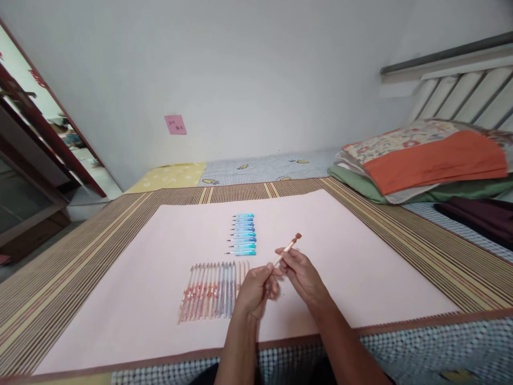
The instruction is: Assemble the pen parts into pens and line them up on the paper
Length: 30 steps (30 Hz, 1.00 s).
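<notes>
A slim pale pen [290, 244] with a brown, shaped cap end is up in both hands over the right-hand half of the pink sheet, slanting so that the cap end points away and to the right. The left hand [258, 286] pinches its lower end between thumb and fingers; the right hand [302, 272] grips it further up, below the cap, with the fingertips closed narrowly around the barrel.

Just left of the left hand, a row of pens [206, 291] lies side by side, red-patterned ones on the left, greyish ones next, then a few pale ones at the right end. The left hand and wrist stand in front of that end and hide the lower parts of the pale ones. Beyond the row, a column of blue-ended pens [243, 234] lies crosswise, dark tips to the left.

All of these are on or above the pink sheet [132, 299], which is spread over a striped mat [404, 246]. Checked fabric [256, 164] and a yellow cloth [172, 176] run along the wall. To the right, folded bedding [436, 155] is heaped before a white radiator [467, 91], with dark folded cloth [481, 219] nearer. A pink note [175, 124] is stuck to the wall [256, 75].
</notes>
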{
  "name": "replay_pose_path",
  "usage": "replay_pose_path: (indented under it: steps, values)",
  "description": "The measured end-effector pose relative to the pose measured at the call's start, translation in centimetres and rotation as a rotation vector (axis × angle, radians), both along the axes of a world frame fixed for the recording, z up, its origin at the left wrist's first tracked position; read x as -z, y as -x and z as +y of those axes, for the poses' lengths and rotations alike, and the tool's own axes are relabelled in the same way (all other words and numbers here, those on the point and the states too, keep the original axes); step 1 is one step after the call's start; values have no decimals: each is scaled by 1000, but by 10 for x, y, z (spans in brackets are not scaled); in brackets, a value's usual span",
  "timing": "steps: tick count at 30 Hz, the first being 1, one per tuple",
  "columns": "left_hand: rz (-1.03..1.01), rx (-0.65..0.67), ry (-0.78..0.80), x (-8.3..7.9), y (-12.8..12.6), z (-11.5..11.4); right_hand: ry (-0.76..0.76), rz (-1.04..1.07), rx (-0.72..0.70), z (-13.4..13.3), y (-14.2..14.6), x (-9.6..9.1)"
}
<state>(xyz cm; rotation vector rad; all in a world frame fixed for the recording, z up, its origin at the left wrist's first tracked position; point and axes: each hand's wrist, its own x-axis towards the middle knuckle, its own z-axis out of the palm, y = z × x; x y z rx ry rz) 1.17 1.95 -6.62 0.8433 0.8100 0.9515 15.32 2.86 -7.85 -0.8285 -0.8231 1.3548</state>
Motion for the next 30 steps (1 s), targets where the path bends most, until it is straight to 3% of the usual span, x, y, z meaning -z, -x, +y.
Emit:
replay_pose_path:
  steps: [4,9,12,19,23,30]
  values:
    - [134,-79,-183,1,-3,0,-2,-5,54,2,2,3]
    - [505,-257,-589,-7,-4,-10,30,88,74,3,5,3]
    - [573,-331,-678,-8,-6,-14,21,128,98,3,6,1]
    - [201,-222,-366,-1,-20,-6,67,211,57,4,5,4]
    - [70,-316,-281,-2,-22,-3,75,284,35,5,9,7]
    - [-75,-465,-193,-2,-16,-1,7,215,-15,3,13,3]
